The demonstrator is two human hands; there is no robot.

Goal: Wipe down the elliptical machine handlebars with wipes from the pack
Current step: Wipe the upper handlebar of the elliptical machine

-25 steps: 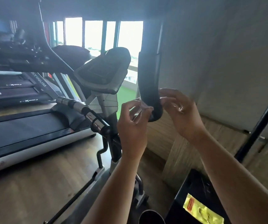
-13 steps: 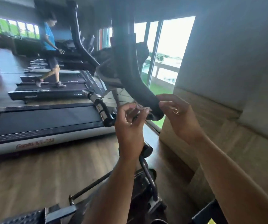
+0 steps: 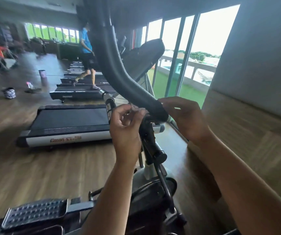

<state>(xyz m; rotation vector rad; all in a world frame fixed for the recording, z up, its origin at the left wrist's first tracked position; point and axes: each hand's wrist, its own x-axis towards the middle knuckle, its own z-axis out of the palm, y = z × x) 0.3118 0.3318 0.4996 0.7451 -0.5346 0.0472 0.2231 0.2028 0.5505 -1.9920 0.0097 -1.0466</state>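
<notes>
A black foam handlebar (image 3: pixel 119 77) curves down from the top of the view and ends between my hands. My left hand (image 3: pixel 126 128) pinches a thin, pale wipe (image 3: pixel 137 109) against the left side of the bar's tip. On the tip's right side, my right hand (image 3: pixel 185 116) has its fingertips closed on the bar's end, where the wipe seems to wrap round. Most of the wipe is hidden by the bar and my fingers. A chrome inner grip (image 3: pixel 108 104) pokes out behind my left hand. The wipe pack is out of view.
The elliptical's console (image 3: pixel 143 58) rises behind the bar, and its pedal (image 3: pixel 34 212) lies at the lower left. Treadmills (image 3: pixel 68 122) line the wooden floor on the left, with a person walking on a far one (image 3: pixel 87 56). A wall and windows close the right side.
The view has swung left and down, so the yellow pack at the lower right has left the frame. Both hands have stayed at the handlebar's tip with the wipe.
</notes>
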